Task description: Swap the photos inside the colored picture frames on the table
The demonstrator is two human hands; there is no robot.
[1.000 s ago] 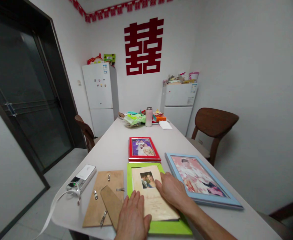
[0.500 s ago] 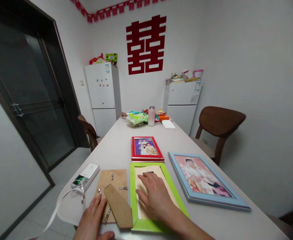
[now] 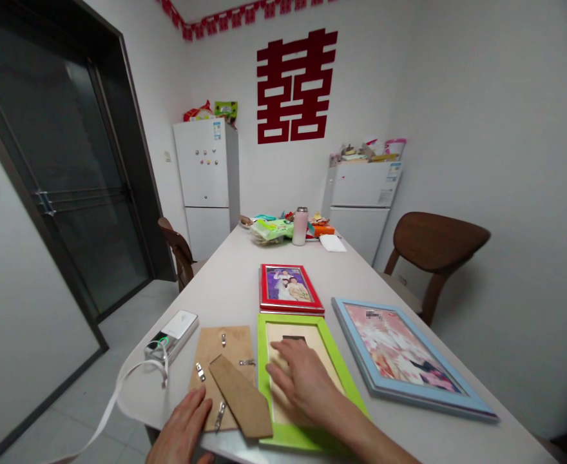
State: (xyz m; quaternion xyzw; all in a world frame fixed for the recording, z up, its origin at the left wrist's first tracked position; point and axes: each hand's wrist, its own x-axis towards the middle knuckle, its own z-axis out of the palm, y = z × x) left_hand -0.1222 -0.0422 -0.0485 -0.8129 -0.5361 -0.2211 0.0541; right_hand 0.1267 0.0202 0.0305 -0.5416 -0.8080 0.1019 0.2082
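My right hand (image 3: 303, 380) lies flat with spread fingers on a cream photo card (image 3: 307, 335) that sits inside the green picture frame (image 3: 341, 380) near the table's front edge. My left hand (image 3: 183, 430) rests open, fingertips on the near edge of a brown backing board (image 3: 220, 351) with metal clips and a fold-out stand (image 3: 240, 405), lying just left of the green frame. A red frame (image 3: 289, 287) with a photo lies beyond the green one. A larger light-blue frame (image 3: 404, 357) lies to the right.
A white power bank (image 3: 172, 332) with a white strap sits at the table's left edge. Snacks and a pink bottle (image 3: 301, 226) crowd the far end. Wooden chairs (image 3: 438, 248) stand on both sides, two white fridges (image 3: 209, 183) at the back wall.
The photo card went from lying skewed over the green frame to sitting inside it. My left hand moved off the card, leftward to the backing board. The view shifted slightly left.
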